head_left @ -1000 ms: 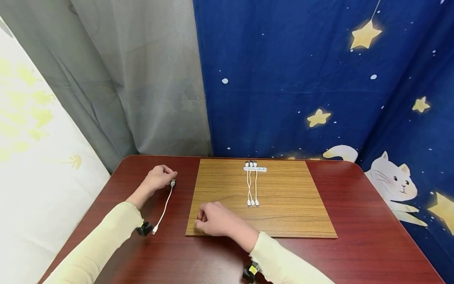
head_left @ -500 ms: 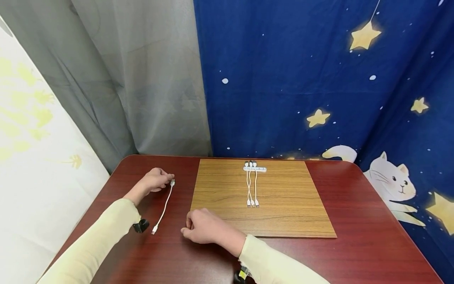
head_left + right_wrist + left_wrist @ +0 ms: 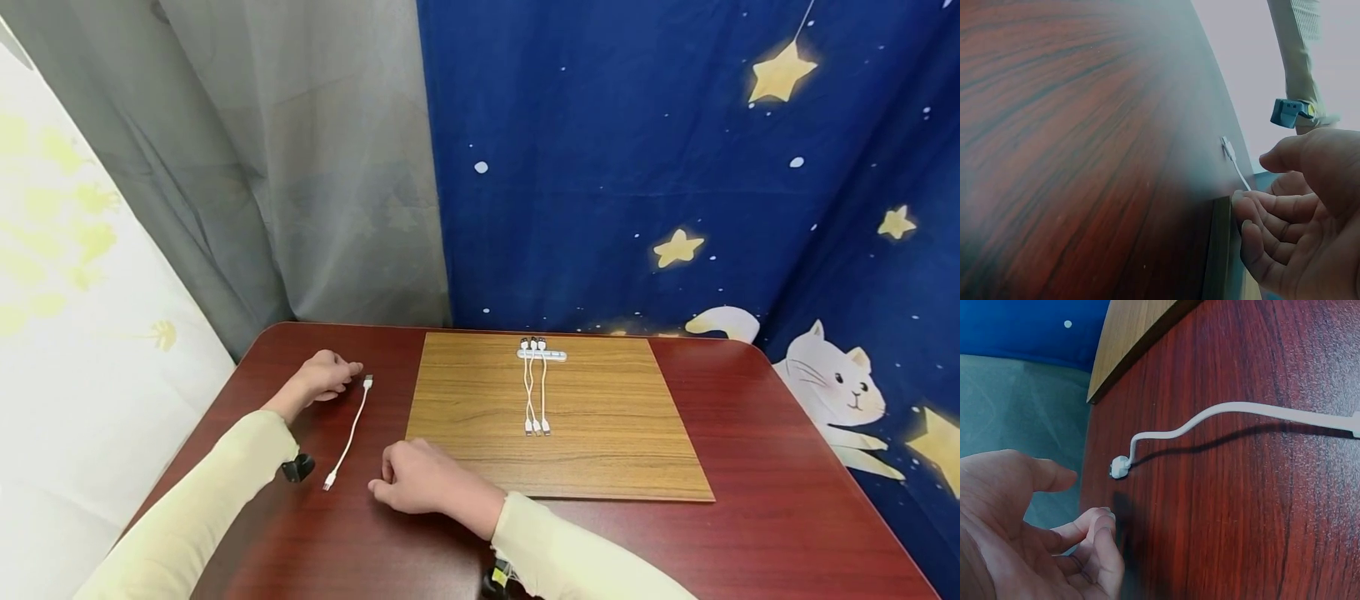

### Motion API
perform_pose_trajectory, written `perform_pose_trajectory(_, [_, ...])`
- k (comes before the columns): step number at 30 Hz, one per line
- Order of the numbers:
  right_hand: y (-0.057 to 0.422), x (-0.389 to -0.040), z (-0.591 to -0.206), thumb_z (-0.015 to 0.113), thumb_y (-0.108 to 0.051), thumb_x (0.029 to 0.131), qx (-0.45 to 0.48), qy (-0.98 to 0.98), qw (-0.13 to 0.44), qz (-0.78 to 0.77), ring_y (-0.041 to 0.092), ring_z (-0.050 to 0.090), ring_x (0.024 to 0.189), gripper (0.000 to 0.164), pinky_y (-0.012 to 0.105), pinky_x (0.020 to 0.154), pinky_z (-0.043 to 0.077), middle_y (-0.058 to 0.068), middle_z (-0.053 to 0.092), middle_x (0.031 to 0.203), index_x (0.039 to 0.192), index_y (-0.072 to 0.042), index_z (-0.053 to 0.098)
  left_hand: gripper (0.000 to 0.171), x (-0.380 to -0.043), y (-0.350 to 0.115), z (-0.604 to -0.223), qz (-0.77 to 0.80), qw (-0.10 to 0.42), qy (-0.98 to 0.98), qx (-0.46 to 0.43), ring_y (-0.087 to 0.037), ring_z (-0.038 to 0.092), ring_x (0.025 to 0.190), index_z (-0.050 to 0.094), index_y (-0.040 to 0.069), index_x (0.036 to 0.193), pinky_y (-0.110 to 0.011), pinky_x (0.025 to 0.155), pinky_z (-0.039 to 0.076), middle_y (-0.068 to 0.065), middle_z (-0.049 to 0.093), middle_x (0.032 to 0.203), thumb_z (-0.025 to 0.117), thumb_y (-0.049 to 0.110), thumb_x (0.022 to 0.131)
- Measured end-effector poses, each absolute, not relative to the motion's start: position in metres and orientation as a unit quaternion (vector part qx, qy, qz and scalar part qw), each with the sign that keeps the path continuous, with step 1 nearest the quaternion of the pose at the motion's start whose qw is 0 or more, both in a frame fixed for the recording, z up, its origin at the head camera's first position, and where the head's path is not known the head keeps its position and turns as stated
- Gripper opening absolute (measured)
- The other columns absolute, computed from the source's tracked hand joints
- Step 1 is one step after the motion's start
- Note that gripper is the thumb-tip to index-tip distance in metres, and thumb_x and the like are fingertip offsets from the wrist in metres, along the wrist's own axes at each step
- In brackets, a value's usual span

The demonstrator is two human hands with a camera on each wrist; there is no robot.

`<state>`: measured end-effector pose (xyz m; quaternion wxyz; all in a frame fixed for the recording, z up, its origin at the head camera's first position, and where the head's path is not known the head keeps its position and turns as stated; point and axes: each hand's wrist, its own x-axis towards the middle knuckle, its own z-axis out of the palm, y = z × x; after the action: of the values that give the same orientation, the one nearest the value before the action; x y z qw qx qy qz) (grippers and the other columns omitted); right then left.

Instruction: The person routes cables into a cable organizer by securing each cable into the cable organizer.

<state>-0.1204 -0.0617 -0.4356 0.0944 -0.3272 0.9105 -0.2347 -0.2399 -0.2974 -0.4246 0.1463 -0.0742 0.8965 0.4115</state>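
Observation:
A short white USB cable (image 3: 352, 429) lies on the dark red table, left of the wooden board. Its far plug (image 3: 1120, 467) sits just beyond the fingertips of my left hand (image 3: 322, 377), whose thumb and fingers are apart with nothing between them. My right hand (image 3: 412, 477) hovers by the board's front left corner, fingers loosely curled and holding nothing. In the right wrist view its thumb and fingers stand apart, with the cable's near plug (image 3: 1228, 147) visible beyond them. On the board, 3 white cables (image 3: 543, 392) hang side by side from a white cable clip strip (image 3: 555, 355).
The wooden board (image 3: 615, 450) lies flat on the red table (image 3: 765, 533), its far edge near the table's back edge. Behind stand a grey curtain (image 3: 352, 167) and a blue curtain (image 3: 570, 167). Both wrists carry small black cameras.
My left hand has let go of the cable's far plug and drawn slightly left, leaving the cable lying. My right hand has moved left and a little nearer, off the board's corner.

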Motion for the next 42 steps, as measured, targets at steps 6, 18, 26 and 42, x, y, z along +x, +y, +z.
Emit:
perform_pose_trajectory(6, [-0.075, -0.120, -0.438, 0.072, -0.038, 0.092, -0.338, 0.913, 0.080, -0.216, 0.005, 0.049, 0.056, 0.032, 0.020, 0.053, 0.039, -0.012, 0.051, 0.060, 0.068, -0.023, 0.058, 0.034, -0.247, -0.304, -0.431, 0.410, 0.132, 0.898, -0.087, -0.021, 0.060, 0.083, 0.061, -0.003, 0.100, -0.031, 0.068, 0.054, -0.014, 0.061, 0.101, 0.058, 0.031, 0.102])
perform_pose_trajectory(18, [-0.100, -0.122, -0.441, 0.071, -0.043, 0.093, -0.321, 0.924, 0.079, -0.194, 0.006, 0.048, 0.056, 0.038, 0.022, 0.053, 0.039, -0.011, 0.050, 0.060, 0.065, -0.023, 0.057, 0.037, -0.251, -0.318, -0.434, 0.406, 0.131, 0.901, -0.075, -0.020, 0.056, 0.078, 0.063, -0.002, 0.097, -0.031, 0.066, 0.054, -0.011, 0.058, 0.091, 0.064, 0.035, 0.100])
perform_pose_trajectory(26, [-0.119, -0.122, -0.443, 0.069, -0.054, 0.092, -0.293, 0.933, 0.084, -0.191, 0.010, 0.050, 0.052, 0.053, 0.026, 0.048, 0.040, -0.007, 0.050, 0.053, 0.053, -0.021, 0.057, 0.039, -0.256, -0.315, -0.431, 0.388, 0.134, 0.910, -0.058, -0.018, 0.056, 0.072, 0.068, 0.001, 0.086, -0.031, 0.064, 0.054, -0.006, 0.060, 0.079, 0.070, 0.039, 0.097])
perform_pose_trajectory(42, [-0.141, -0.125, -0.449, 0.069, -0.066, 0.086, -0.247, 0.952, 0.100, -0.150, 0.016, 0.060, 0.066, 0.051, 0.033, 0.057, 0.048, -0.003, 0.056, 0.067, 0.061, -0.023, 0.058, 0.050, -0.267, -0.292, -0.428, 0.251, 0.147, 0.956, -0.035, -0.013, 0.051, 0.044, 0.060, 0.011, 0.058, -0.026, 0.047, 0.045, -0.001, 0.050, 0.051, 0.078, 0.047, 0.088])
